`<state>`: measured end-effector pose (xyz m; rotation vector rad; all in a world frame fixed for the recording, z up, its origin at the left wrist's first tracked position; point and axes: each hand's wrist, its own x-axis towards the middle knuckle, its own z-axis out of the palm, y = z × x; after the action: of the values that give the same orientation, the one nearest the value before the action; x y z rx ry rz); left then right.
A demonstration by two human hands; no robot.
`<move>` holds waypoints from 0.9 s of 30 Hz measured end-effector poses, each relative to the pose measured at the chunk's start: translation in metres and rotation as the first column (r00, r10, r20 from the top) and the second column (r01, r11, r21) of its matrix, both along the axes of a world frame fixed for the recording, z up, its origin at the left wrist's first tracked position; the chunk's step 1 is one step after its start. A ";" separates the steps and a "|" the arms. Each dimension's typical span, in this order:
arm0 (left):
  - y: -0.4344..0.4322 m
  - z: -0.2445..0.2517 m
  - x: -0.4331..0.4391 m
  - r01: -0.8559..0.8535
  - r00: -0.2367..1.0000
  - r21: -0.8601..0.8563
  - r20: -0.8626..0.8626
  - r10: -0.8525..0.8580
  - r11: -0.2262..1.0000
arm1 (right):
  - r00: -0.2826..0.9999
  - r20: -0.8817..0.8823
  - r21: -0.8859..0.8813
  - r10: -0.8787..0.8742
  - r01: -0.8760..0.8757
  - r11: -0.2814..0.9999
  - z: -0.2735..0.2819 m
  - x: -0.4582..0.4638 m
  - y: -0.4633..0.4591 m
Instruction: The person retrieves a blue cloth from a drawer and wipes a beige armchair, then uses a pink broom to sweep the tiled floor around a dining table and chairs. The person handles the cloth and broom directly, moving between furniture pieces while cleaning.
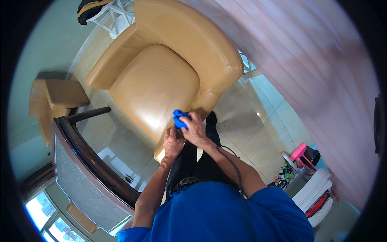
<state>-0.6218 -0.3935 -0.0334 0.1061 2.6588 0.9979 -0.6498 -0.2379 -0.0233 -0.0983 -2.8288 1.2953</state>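
A tan leather armchair (154, 81) stands before me, its seat towards me. My right hand (194, 128) grips a bunched blue cloth (181, 119) over the front end of the chair's right armrest. Beside it, my left hand (173, 143) rests on the same armrest with its fingers stretched and no object in it. The two hands are close together. Part of the armrest is hidden under my hands and forearms. A small pale speck lies on the seat cushion.
A dark-framed table (90, 163) with a patterned top is at the left, near another tan chair (60, 96). Pink curtains (302, 60) hang at the right. A pink broom (299, 152) and folded white items (313, 187) are at the lower right. A dark cable runs over my right arm.
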 end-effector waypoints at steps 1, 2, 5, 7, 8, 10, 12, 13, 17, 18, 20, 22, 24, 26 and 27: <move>0.006 -0.001 -0.005 0.009 1.000 0.019 0.008 -0.009 1.000 | 1.000 0.015 0.034 -0.018 0.017 0.999 0.003 -0.006 0.011; 0.013 -0.002 -0.010 0.020 1.000 0.039 0.016 -0.020 0.999 | 0.996 0.042 0.039 -0.084 0.083 0.996 0.003 -0.012 0.023; 0.046 0.018 -0.030 -0.006 0.988 0.156 0.153 -0.018 0.988 | 0.955 -0.051 0.068 -0.291 0.295 0.953 -0.027 -0.023 0.072; 0.056 0.014 -0.031 0.039 0.995 0.112 0.090 -0.049 0.993 | 0.893 0.060 0.096 -0.447 0.440 0.893 -0.020 -0.031 0.088; 0.055 0.014 -0.028 0.039 0.996 0.119 0.075 -0.048 0.992 | 0.890 0.059 0.105 -0.451 0.444 0.890 -0.021 -0.030 0.090; 0.052 0.012 -0.025 0.044 0.998 0.130 0.042 -0.050 0.991 | 0.903 0.064 0.173 -0.426 0.410 0.895 -0.019 -0.028 0.083; 0.038 0.009 -0.017 0.012 0.995 0.150 0.098 -0.027 0.989 | 0.942 0.065 0.198 -0.328 0.310 0.930 -0.012 -0.013 0.057; 0.028 0.009 -0.011 -0.005 0.992 0.159 0.125 -0.015 0.987 | 0.962 0.064 0.190 -0.264 0.248 0.950 -0.006 -0.003 0.041; -0.010 0.012 0.013 -0.066 0.992 0.129 0.119 0.051 0.989 | 0.990 0.102 0.051 0.093 -0.099 0.994 0.011 0.038 -0.014; -0.018 0.014 0.019 -0.071 0.992 0.119 0.115 0.058 0.990 | 0.984 0.115 0.040 0.138 -0.144 0.989 0.009 0.047 -0.023; -0.026 0.014 0.029 -0.122 0.980 0.099 0.167 0.104 0.988 | 0.972 0.124 0.028 0.201 -0.206 0.978 0.003 0.056 -0.029; -0.028 0.011 0.036 -0.132 0.987 0.126 0.104 0.119 0.983 | 0.976 0.098 0.013 0.194 -0.197 0.980 0.002 0.049 -0.022; -0.024 0.005 0.040 -0.164 0.985 0.164 0.076 0.153 0.973 | 0.983 0.125 0.036 0.135 -0.141 0.989 0.007 0.035 -0.010; -0.007 0.008 0.036 -0.193 0.980 0.131 0.078 0.184 0.972 | 0.992 0.116 0.105 0.042 -0.054 0.993 0.010 0.016 0.010; 0.002 0.014 0.031 -0.188 0.982 0.128 0.060 0.181 0.974 | 0.994 0.112 0.123 -0.016 0.002 0.992 0.010 0.008 0.020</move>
<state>-0.5912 -0.3919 -0.0191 -0.1379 2.5928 1.2200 -0.6419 -0.2184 -0.0135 -0.1870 -2.9907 1.1454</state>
